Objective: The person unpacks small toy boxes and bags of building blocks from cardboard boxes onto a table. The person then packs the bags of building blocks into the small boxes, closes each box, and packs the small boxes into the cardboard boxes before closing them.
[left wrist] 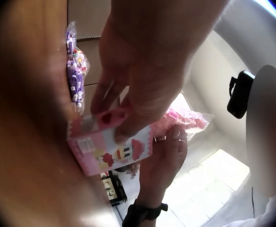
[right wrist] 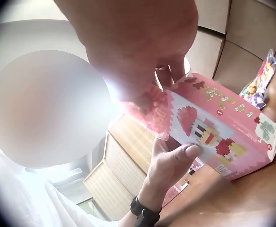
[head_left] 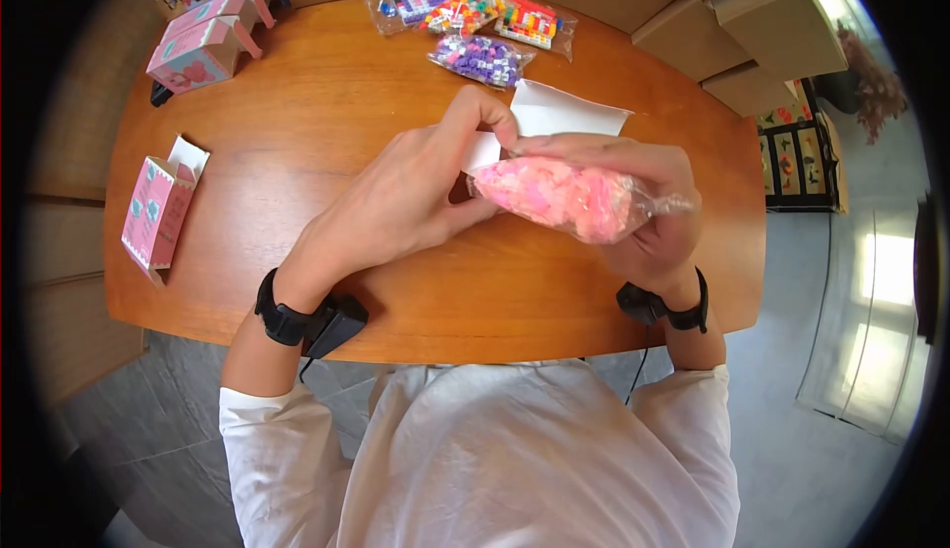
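Note:
My left hand (head_left: 401,192) grips a small pink cardboard box (right wrist: 218,127) by its sides, thumb on the printed face. The box has a brick-figure picture, and its white flap (head_left: 569,111) stands folded out at the opened end. A clear plastic bag of pink bricks (head_left: 564,197) is in my right hand (head_left: 675,177), its twisted end by the palm. The bag's narrow end lies right at the box's opening, between both hands. In the head view, the hands and bag hide most of the box.
Another pink box (head_left: 153,212) with a lifted flap stands at the table's left. More printed boxes (head_left: 203,48) sit at the back left. Several clear bags of coloured bricks (head_left: 482,58) lie at the back. Large cardboard boxes (head_left: 693,39) line the table's far edge.

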Motion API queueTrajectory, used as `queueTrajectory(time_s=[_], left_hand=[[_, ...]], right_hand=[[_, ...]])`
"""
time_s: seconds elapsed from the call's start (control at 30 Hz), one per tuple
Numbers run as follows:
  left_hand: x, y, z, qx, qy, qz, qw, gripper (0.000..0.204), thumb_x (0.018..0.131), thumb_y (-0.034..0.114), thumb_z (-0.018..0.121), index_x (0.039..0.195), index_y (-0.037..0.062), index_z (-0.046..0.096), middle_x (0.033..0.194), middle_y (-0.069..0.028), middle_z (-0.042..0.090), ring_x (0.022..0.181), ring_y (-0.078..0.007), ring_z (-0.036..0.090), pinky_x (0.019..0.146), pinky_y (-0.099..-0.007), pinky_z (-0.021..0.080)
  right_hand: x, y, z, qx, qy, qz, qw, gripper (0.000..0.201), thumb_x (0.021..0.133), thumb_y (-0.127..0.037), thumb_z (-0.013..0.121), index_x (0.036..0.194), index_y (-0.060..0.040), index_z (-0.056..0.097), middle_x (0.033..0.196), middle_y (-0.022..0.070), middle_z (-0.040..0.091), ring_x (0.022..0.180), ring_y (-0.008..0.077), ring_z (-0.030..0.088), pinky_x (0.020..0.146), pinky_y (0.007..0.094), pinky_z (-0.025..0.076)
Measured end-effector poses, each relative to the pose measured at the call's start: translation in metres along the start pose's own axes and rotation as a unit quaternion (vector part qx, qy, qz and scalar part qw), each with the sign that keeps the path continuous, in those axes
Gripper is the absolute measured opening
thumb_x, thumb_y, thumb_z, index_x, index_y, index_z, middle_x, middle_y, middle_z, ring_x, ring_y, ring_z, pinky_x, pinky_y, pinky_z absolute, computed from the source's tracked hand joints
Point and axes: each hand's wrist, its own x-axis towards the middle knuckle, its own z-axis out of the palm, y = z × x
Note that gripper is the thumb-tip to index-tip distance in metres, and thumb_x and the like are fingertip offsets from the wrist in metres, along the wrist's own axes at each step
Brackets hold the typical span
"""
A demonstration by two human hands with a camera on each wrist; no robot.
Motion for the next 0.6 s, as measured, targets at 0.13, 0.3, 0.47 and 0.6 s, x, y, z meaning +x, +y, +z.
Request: queueTrajectory(time_s=[0.13, 0.3, 0.47, 0.6], left_hand=[[0.002, -0.002, -0.002, -0.021, -0.001, -0.014, 1.0, 0.051, 0.084, 0.003, 0.079, 0.124, 0.0061, 0.046, 0.12, -0.0058, 0.058, 0.097, -0.0242, 0.064, 0.068, -0.033, 0.057], [0.001, -0.006, -0.002, -0.011, 0.001, -0.006, 1.0, 0.05, 0.086, 0.008, 0.081, 0.122, 0.0059, 0.047, 0.119, -0.0059, 0.06, 0.097, -0.0254, 0.063, 0.072, -0.034, 0.057], [0.001, 0.009, -0.004, 0.014, -0.045, -0.073, 0.996, 0.053, 0.087, 0.008, 0.081, 0.126, 0.0049, 0.046, 0.126, -0.0089, 0.058, 0.108, -0.0306, 0.065, 0.092, -0.0386, 0.056], [-0.002, -0.004, 0.003, 0.001, 0.017, 0.008, 1.0, 0.058, 0.086, 0.008, 0.082, 0.131, 0.0051, 0.044, 0.127, -0.0109, 0.057, 0.117, -0.0338, 0.066, 0.099, -0.0417, 0.054]], right_hand=[[0.01, -0.013, -0.007, -0.004, 0.018, 0.001, 1.0, 0.024, 0.086, -0.006, 0.079, 0.109, -0.0051, 0.075, 0.114, 0.0056, 0.078, 0.088, 0.0203, 0.072, 0.073, 0.0277, 0.057], [0.015, -0.036, -0.031, -0.262, -0.06, -0.005, 0.963, 0.033, 0.076, -0.01, 0.085, 0.108, -0.0085, 0.076, 0.103, -0.0007, 0.078, 0.07, 0.0206, 0.059, 0.064, 0.0294, 0.048], [0.019, -0.031, -0.023, -0.281, -0.062, -0.028, 0.957, 0.032, 0.074, -0.009, 0.086, 0.104, -0.0083, 0.076, 0.092, 0.0018, 0.074, 0.078, 0.0252, 0.061, 0.07, 0.0333, 0.049], [0.022, -0.034, -0.017, -0.282, -0.036, -0.022, 0.958, 0.03, 0.075, -0.009, 0.085, 0.103, -0.0061, 0.075, 0.098, 0.0072, 0.071, 0.087, 0.0278, 0.062, 0.074, 0.0361, 0.05]])
